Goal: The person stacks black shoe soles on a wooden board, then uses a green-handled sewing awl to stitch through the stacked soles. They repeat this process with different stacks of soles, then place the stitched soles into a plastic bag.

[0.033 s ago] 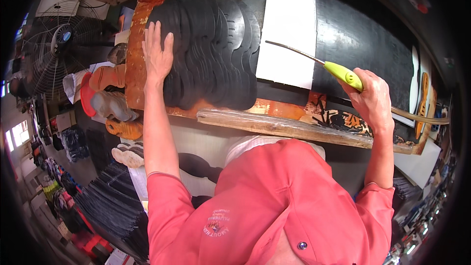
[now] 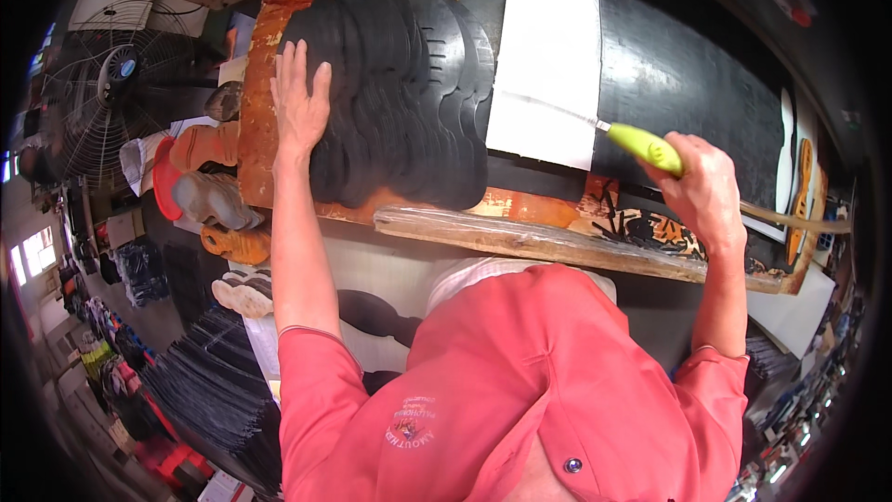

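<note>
Black shoe soles [image 2: 400,130] lie overlapped in a fanned row on the left part of the wooden bench top [image 2: 257,144]. My left hand [image 2: 302,110] rests on their left edge, fingers stretched out and gripping nothing. Over the right side, my right hand [image 2: 703,186] is closed around the yellow-green handle of a tool [image 2: 648,148] with a long thin metal shaft. The shaft points left over a white sheet [image 2: 546,46] and is smeared by motion, so its tip is hard to make out. The tool appears clear of the soles.
A wooden bar [image 2: 539,246] runs along the bench's near edge. Behind it on the right lie black scraps [image 2: 655,228]. A large black sheet [image 2: 688,65] covers the right side, with an orange-handled tool [image 2: 801,191] beyond. At the left stand a fan [image 2: 117,67] and stacked sole-shaped pieces [image 2: 209,197].
The tool's handle has shifted slightly left in my right hand, and its shaft has gone from sharp to blurred. My left hand stays almost in place on the soles.
</note>
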The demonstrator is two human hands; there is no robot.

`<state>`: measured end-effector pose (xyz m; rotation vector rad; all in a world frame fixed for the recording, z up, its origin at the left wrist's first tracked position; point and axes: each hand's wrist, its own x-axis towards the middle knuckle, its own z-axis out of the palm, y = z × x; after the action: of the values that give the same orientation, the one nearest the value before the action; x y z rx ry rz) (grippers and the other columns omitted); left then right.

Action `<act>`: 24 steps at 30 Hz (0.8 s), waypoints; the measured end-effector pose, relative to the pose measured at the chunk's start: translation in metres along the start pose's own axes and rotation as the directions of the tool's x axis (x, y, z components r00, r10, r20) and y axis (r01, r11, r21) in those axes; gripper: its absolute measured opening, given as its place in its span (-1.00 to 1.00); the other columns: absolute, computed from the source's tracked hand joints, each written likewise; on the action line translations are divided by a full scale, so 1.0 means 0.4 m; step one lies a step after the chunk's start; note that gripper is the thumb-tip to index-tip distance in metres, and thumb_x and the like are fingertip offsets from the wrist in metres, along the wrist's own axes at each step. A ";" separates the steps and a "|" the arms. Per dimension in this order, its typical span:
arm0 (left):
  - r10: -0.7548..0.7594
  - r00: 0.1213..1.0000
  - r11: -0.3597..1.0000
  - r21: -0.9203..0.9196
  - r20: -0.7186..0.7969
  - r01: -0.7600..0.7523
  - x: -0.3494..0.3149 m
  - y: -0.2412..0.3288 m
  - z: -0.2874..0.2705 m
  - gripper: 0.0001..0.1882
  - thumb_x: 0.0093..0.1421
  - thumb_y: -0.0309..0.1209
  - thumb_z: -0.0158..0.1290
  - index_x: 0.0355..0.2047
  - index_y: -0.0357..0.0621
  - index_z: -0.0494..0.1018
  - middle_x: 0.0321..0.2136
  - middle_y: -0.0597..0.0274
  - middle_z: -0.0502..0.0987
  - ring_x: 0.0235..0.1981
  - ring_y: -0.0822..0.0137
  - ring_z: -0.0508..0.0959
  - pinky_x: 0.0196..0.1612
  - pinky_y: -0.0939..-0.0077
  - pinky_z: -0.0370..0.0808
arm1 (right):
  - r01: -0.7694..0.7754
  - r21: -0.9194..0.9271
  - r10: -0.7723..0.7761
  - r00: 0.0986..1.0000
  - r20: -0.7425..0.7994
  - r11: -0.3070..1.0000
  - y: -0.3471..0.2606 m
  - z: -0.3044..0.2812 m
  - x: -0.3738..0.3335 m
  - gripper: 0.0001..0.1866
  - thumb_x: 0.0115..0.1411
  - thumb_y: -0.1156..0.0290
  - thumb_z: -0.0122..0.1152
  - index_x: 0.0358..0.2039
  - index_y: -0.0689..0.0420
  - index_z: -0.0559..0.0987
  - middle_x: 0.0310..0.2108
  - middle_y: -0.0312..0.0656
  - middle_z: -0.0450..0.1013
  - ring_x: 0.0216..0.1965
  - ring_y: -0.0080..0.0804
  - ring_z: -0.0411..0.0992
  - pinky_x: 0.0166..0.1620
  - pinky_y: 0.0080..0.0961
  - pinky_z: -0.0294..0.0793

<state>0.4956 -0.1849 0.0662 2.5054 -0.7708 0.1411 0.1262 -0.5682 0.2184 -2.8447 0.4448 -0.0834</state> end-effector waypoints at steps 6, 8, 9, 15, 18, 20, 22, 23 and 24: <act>0.057 0.998 0.998 0.031 0.041 -0.058 0.014 -0.003 -0.058 -0.32 0.47 0.09 0.05 0.47 0.06 0.36 0.53 -0.08 0.20 0.57 -0.15 0.10 0.55 -0.07 0.05 | 0.089 0.079 -0.098 0.989 0.109 0.993 -0.057 0.024 0.034 -0.75 0.11 0.39 0.54 -0.33 0.20 0.60 -0.38 0.00 0.59 -0.31 0.05 0.59 -0.23 -0.11 0.59; 0.067 0.997 0.998 0.001 0.036 -0.067 0.015 -0.008 -0.054 -0.38 0.51 0.07 -0.02 0.46 0.12 0.39 0.53 -0.12 0.18 0.57 -0.20 0.08 0.55 -0.11 0.03 | 0.188 0.097 -0.203 0.963 0.176 0.977 -0.093 0.053 0.052 -0.75 0.09 0.42 0.52 -0.27 0.17 0.61 -0.35 0.00 0.61 -0.26 0.04 0.62 -0.17 -0.11 0.64; 0.085 0.996 0.996 -0.023 0.030 -0.084 0.018 -0.012 -0.049 -0.41 0.53 0.06 -0.05 0.45 0.15 0.40 0.54 -0.14 0.17 0.57 -0.22 0.07 0.55 -0.13 0.02 | 0.230 0.100 -0.243 0.958 0.151 0.968 -0.108 0.066 0.066 -0.74 0.09 0.42 0.53 -0.25 0.17 0.62 -0.34 0.00 0.62 -0.27 0.04 0.62 -0.17 -0.10 0.64; -0.004 1.000 0.996 -0.091 -0.015 0.002 0.016 -0.043 -0.011 -0.43 0.63 0.01 -0.34 0.52 0.23 0.30 0.57 -0.20 0.05 0.60 -0.32 -0.10 0.58 -0.22 -0.22 | 0.110 0.037 -0.109 0.994 -0.024 0.993 -0.151 0.134 0.189 -0.76 0.21 0.34 0.46 -0.32 0.21 0.58 -0.40 0.01 0.57 -0.34 0.07 0.58 -0.23 -0.06 0.58; 0.008 1.000 0.998 -0.058 0.022 -0.007 0.022 -0.059 -0.014 -0.40 0.63 0.01 -0.35 0.56 0.18 0.21 0.57 -0.18 0.06 0.61 -0.28 -0.10 0.59 -0.18 -0.24 | 0.146 0.089 -0.155 0.982 0.108 0.985 -0.182 0.145 0.211 -0.76 0.22 0.34 0.45 -0.33 0.21 0.55 -0.40 0.01 0.57 -0.32 0.09 0.58 -0.22 -0.05 0.57; 0.006 1.000 0.996 -0.088 0.028 -0.004 0.029 -0.067 -0.016 -0.39 0.63 0.00 -0.35 0.56 0.12 0.20 0.57 -0.17 0.07 0.61 -0.27 -0.09 0.60 -0.13 -0.23 | 0.173 0.106 -0.181 0.981 0.071 0.979 -0.199 0.143 0.225 -0.77 0.22 0.35 0.45 -0.33 0.19 0.56 -0.40 0.00 0.57 -0.30 0.07 0.58 -0.20 -0.05 0.58; 0.012 1.000 0.995 -0.101 0.015 -0.010 0.038 -0.072 -0.015 -0.39 0.63 -0.03 -0.37 0.56 0.07 0.19 0.57 -0.16 0.07 0.61 -0.25 -0.09 0.60 -0.09 -0.22 | 0.189 0.129 -0.199 0.978 0.063 0.973 -0.216 0.144 0.241 -0.78 0.22 0.35 0.45 -0.33 0.18 0.57 -0.40 -0.01 0.58 -0.27 0.05 0.59 -0.18 -0.06 0.59; 0.017 1.000 0.994 -0.107 0.004 -0.017 0.041 -0.076 -0.017 -0.39 0.63 -0.04 -0.38 0.56 0.05 0.19 0.57 -0.16 0.07 0.61 -0.24 -0.09 0.60 -0.07 -0.22 | 0.222 0.098 -0.228 0.973 0.049 0.970 -0.223 0.146 0.254 -0.80 0.19 0.37 0.45 -0.34 0.17 0.58 -0.39 -0.02 0.59 -0.25 0.03 0.60 -0.16 -0.06 0.60; 0.002 1.000 0.994 -0.106 0.013 0.000 0.042 -0.079 -0.019 -0.39 0.62 -0.07 -0.38 0.56 0.01 0.18 0.58 -0.15 0.06 0.62 -0.20 -0.08 0.61 -0.02 -0.21 | 0.249 0.114 -0.259 0.961 0.093 0.962 -0.236 0.154 0.260 -0.80 0.18 0.38 0.45 -0.33 0.17 0.58 -0.39 -0.03 0.59 -0.25 0.03 0.60 -0.16 -0.06 0.60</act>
<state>0.5273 -0.1672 0.0628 2.4078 -0.7651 0.0815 0.2588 -0.4983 0.1856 -2.7736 0.0486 -0.0015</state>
